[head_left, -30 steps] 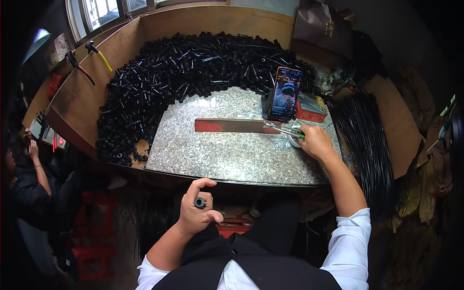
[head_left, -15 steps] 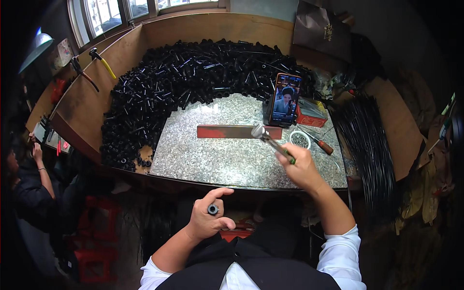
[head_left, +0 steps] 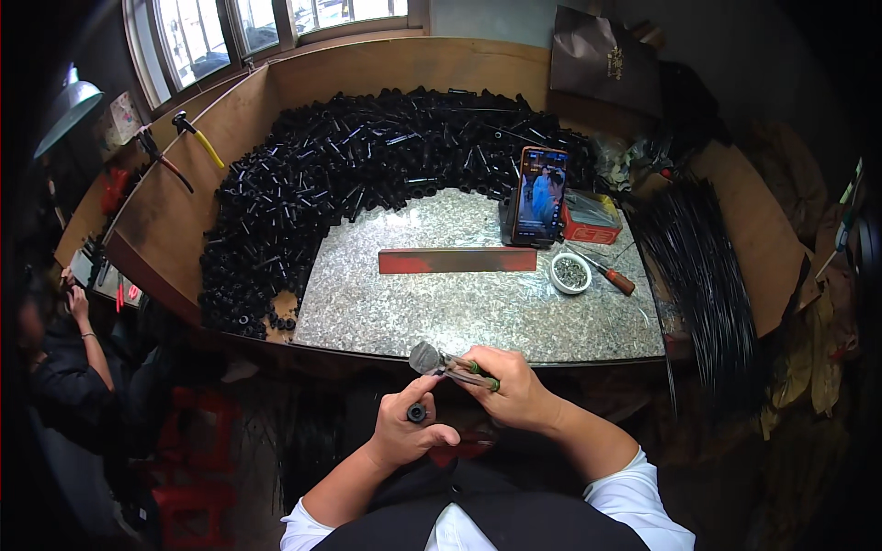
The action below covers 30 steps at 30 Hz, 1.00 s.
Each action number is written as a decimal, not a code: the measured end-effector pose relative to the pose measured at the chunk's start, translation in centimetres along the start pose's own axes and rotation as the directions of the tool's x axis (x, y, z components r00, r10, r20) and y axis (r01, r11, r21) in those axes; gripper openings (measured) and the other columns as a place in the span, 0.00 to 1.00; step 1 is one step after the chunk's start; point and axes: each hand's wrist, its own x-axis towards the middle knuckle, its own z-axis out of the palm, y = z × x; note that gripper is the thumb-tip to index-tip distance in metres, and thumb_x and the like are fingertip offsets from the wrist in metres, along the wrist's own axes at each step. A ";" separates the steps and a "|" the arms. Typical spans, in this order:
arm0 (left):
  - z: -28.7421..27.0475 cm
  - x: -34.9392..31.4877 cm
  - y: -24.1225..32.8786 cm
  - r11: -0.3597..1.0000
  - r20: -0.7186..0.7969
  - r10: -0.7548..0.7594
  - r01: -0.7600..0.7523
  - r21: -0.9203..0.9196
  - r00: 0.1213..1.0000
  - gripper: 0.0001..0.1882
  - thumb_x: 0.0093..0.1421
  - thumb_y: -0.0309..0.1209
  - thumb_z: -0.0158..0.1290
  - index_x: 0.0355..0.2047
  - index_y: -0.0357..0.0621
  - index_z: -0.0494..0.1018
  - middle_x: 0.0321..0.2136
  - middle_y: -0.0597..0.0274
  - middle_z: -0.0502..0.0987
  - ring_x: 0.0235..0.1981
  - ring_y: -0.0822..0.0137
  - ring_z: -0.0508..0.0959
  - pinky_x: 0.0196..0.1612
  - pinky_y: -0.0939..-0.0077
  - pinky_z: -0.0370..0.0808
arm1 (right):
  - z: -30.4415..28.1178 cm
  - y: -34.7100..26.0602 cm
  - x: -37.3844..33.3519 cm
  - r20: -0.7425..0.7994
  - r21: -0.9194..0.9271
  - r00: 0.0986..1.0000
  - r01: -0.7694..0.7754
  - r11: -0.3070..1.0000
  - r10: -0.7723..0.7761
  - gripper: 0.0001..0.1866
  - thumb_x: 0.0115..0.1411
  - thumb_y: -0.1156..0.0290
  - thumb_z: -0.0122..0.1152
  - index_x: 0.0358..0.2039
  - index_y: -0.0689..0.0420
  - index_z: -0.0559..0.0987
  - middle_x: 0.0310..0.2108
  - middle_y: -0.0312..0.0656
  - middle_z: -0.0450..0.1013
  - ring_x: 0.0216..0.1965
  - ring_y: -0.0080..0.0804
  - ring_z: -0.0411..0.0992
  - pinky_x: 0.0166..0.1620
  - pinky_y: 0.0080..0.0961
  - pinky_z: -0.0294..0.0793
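Observation:
My left hand [head_left: 397, 434] is low in front of the worktop. Its curled fingers hold a small black tube [head_left: 416, 413] whose open round end faces up, while thumb and forefinger stand apart. My right hand [head_left: 516, 393] is closed around the handles of end-cutting pincers [head_left: 427, 359] with green on the grips. The metal head of the pincers is right at my left forefinger's tip, above the tube; I cannot tell whether they touch. Beyond both hands, a long flat bar with red paint [head_left: 457, 261] lies across the speckled worktop [head_left: 367, 317].
A heap of black tubular parts [head_left: 276, 207] fills the back and left. To the right are a phone [head_left: 542, 197], a red box [head_left: 591, 218], a white bowl of small metal bits [head_left: 571, 274], a screwdriver-like tool [head_left: 621, 281] and long black strands [head_left: 707, 275]. Another person [head_left: 83, 358] sits at left.
My right hand has brought the pincers down and left, from over the bar to my left hand. My left hand has shifted slightly right and down, still holding the tube.

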 end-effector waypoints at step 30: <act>-1.0 -0.6 -1.0 0.984 -0.142 -0.093 0.070 -0.161 0.985 0.54 0.38 0.62 0.62 0.54 0.32 0.58 0.27 0.65 0.79 0.30 0.77 0.77 0.38 0.82 0.73 | 5.4 -1.0 0.3 -0.130 0.235 0.984 0.147 0.961 -0.118 0.06 0.55 0.73 0.61 0.31 0.61 0.74 0.28 0.42 0.69 0.30 0.34 0.69 0.36 0.26 0.69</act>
